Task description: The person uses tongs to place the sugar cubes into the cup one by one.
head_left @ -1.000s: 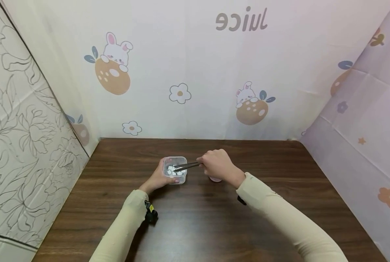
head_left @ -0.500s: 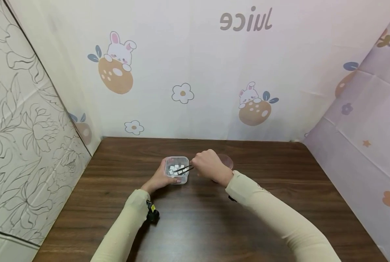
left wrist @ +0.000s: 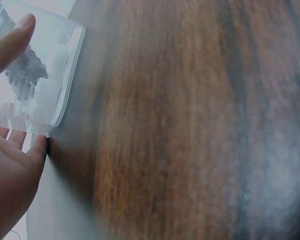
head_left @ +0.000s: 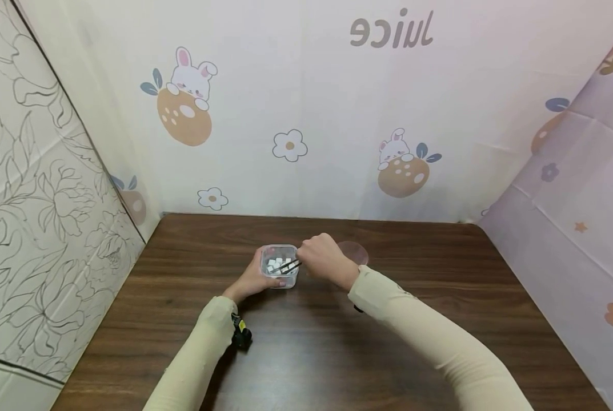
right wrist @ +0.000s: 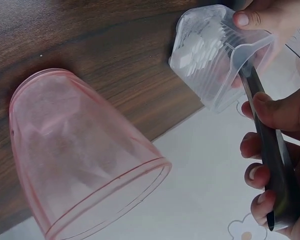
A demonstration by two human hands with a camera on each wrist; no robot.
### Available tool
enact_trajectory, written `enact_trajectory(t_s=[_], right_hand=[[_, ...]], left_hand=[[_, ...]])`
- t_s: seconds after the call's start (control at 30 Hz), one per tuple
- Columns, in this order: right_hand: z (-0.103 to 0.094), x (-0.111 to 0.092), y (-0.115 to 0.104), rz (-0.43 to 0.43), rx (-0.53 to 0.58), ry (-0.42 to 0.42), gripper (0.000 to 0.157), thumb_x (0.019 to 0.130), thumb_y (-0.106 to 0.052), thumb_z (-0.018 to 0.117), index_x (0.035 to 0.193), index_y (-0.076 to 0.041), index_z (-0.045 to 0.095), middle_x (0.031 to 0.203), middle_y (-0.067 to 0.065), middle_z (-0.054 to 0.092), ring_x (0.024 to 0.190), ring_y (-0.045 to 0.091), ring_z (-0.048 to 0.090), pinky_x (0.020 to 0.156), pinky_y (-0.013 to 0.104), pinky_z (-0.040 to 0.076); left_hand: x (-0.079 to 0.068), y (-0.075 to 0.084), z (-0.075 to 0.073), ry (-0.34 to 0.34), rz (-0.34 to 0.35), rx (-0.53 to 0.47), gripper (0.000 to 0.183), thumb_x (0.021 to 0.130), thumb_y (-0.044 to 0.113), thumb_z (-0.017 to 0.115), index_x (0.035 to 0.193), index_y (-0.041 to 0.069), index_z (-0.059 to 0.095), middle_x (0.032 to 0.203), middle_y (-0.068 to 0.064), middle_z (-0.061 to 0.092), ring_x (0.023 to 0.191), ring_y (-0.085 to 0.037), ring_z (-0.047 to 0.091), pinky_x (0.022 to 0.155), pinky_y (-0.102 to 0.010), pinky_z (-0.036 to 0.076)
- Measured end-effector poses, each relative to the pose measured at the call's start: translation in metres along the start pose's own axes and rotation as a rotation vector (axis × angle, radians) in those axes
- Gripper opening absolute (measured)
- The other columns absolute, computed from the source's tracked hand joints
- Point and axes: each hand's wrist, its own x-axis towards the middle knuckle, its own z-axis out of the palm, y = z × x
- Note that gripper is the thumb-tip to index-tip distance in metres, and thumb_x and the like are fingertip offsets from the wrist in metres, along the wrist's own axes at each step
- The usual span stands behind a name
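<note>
A clear plastic container with several white cubes inside stands on the table. My left hand grips it from the left, thumb along the near wall and fingers behind. In the right wrist view, my right hand holds dark metal tongs, thumb on one arm and fingers curled round the other. The tongs' far ends reach into the container; whether a cube sits between them cannot be seen. A translucent pink cup stands beside my right hand, partly hidden by it in the head view.
The brown wooden table meets a wall covering with rabbit and flower prints at its back. A panel with line-drawn flowers borders the left side. A small black camera is strapped at my left wrist.
My right hand has moved left from over the pink cup to the container, bringing the tongs lower among the cubes. More of the cup shows now. The left hand keeps its hold.
</note>
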Motion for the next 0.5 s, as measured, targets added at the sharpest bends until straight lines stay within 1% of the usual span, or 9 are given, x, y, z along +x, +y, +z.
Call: enact_trajectory(t_s=[0.1, 0.23, 0.37, 0.5], right_hand=[[0.001, 0.002, -0.002, -0.001, -0.021, -0.004, 0.034, 0.068, -0.003, 0.062, 0.05, -0.02, 0.038, 0.047, -0.008, 0.034, 0.049, 0.01, 0.018, 0.04, 0.026, 0.02], [0.001, 0.006, -0.005, 0.003, -0.049, -0.037, 0.035, 0.072, -0.003, 0.061, 0.05, -0.019, 0.04, 0.047, -0.006, 0.039, 0.048, 0.01, 0.019, 0.04, 0.027, 0.023], [-0.001, 0.011, -0.008, -0.001, -0.059, -0.08, 0.032, 0.072, -0.003, 0.063, 0.051, -0.018, 0.046, 0.05, -0.004, 0.046, 0.047, 0.01, 0.022, 0.039, 0.028, 0.029], [-0.002, 0.015, -0.012, -0.018, -0.08, -0.083, 0.029, 0.073, -0.002, 0.065, 0.052, -0.018, 0.052, 0.051, -0.004, 0.05, 0.047, 0.009, 0.024, 0.04, 0.027, 0.033]], left_hand=[[0.001, -0.001, 0.0, -0.008, -0.001, -0.01, 0.099, 0.066, 0.003, 0.086, 0.142, 0.002, 0.023, 0.139, -0.024, 0.038, 0.124, -0.035, 0.038, 0.104, -0.05, 0.027], [0.001, 0.0, -0.001, -0.019, 0.002, -0.032, 0.099, 0.066, 0.0, 0.084, 0.143, -0.002, 0.021, 0.139, -0.028, 0.035, 0.123, -0.04, 0.037, 0.104, -0.054, 0.025], [0.001, -0.001, 0.0, -0.014, 0.0, -0.008, 0.1, 0.066, 0.003, 0.085, 0.143, 0.002, 0.022, 0.139, -0.023, 0.037, 0.122, -0.035, 0.039, 0.104, -0.05, 0.027], [0.001, -0.002, -0.001, -0.001, -0.003, 0.007, 0.101, 0.064, 0.007, 0.088, 0.143, 0.007, 0.024, 0.138, -0.017, 0.039, 0.12, -0.029, 0.041, 0.102, -0.045, 0.03]])
